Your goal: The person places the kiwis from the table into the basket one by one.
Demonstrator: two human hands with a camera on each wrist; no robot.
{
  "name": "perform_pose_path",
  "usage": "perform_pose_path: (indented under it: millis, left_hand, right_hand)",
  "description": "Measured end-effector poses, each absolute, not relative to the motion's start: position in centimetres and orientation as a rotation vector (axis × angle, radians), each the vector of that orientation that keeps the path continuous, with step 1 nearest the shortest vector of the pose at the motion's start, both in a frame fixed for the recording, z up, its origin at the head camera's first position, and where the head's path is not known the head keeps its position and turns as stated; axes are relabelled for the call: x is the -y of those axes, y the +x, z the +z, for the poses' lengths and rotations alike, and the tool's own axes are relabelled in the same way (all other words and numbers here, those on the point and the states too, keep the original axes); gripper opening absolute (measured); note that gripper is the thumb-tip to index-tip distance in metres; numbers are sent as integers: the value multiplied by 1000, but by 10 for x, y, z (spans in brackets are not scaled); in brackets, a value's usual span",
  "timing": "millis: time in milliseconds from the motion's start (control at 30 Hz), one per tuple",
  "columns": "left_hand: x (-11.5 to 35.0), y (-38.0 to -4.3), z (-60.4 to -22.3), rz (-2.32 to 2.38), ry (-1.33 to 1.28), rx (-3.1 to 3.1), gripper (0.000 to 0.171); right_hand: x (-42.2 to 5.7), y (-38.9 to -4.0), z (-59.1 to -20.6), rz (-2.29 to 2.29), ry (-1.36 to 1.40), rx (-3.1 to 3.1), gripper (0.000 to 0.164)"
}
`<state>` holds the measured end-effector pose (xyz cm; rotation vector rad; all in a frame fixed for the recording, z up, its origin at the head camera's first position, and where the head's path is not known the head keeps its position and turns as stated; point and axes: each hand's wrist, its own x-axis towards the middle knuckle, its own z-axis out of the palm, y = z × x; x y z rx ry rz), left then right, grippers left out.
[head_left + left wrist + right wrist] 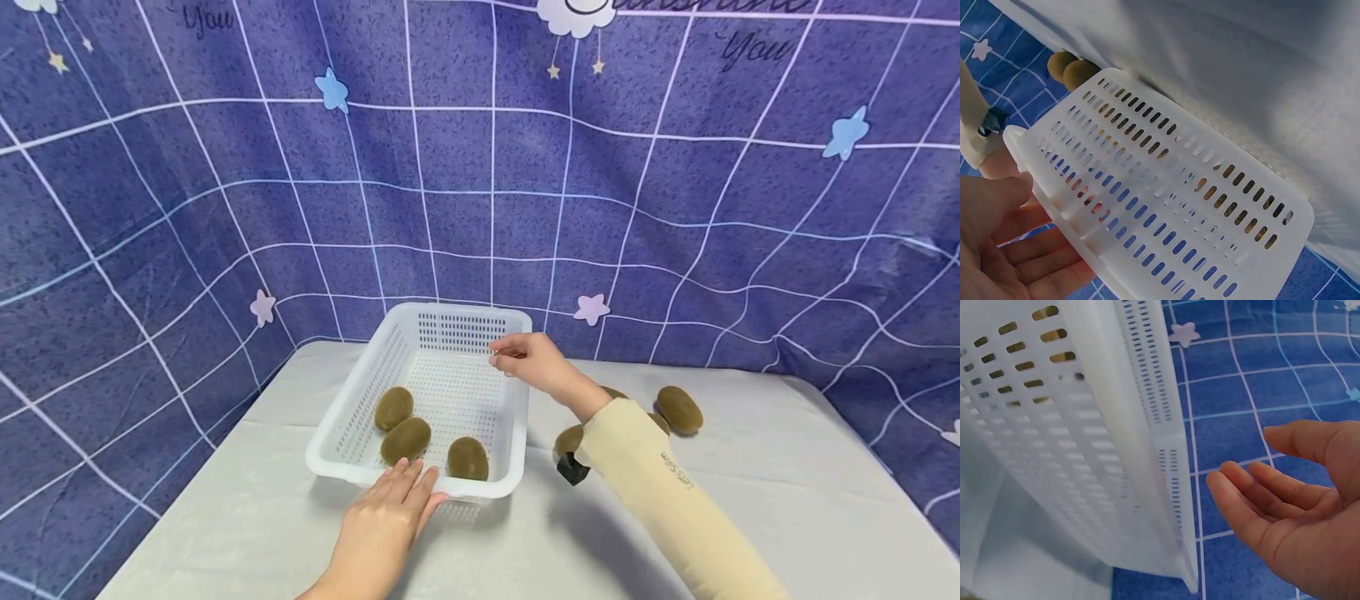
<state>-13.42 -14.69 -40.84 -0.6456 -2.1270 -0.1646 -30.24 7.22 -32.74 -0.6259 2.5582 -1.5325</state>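
A white slotted plastic basket (517,400) holds three brown kiwis (406,441) near its front. My left hand (392,512) grips the basket's near rim, fingers laid over the edge to the inside and the thumb outside, as the left wrist view shows with the hand (1016,250) at the rim. Over the basket's right side, above the rim, is my right hand (531,360), fingers loosely bent and nothing between them. In the right wrist view the same hand (1297,500) is apart from the basket wall (1054,425).
Several more kiwis lie on the table right of the basket, one at the far right (679,410), others partly hidden by the right forearm. A pale cloth (247,517) covers the table. A purple-blue gridded curtain (465,225) hangs behind it and at the left.
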Motion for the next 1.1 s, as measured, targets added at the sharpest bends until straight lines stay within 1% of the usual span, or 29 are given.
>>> perform_pose_path:
  millis: [233,467,733,933,1100]
  left_hand:
    - [147,-133,-408,-180,-650,2144,65]
    - [145,-133,-407,-178,-653,2141,65]
    - [144,-133,-407,-171,-641,2120,65]
    - [145,-135,-407,-171,-641,2117,65]
    - [144,-135,-408,-170,-640,2109,65]
  right_hand:
    - [-100,-304,-323,-1676,-557,-2490,33]
    - [-132,-306,-325,-1692,-519,-2494,35]
    - [-166,-311,-337,-1678,-368,-2508,39]
    - [-192,-321,-354,-1699,-319,-2512,41]
    - [-211,-329,-368,-1614,-270,-2593,41]
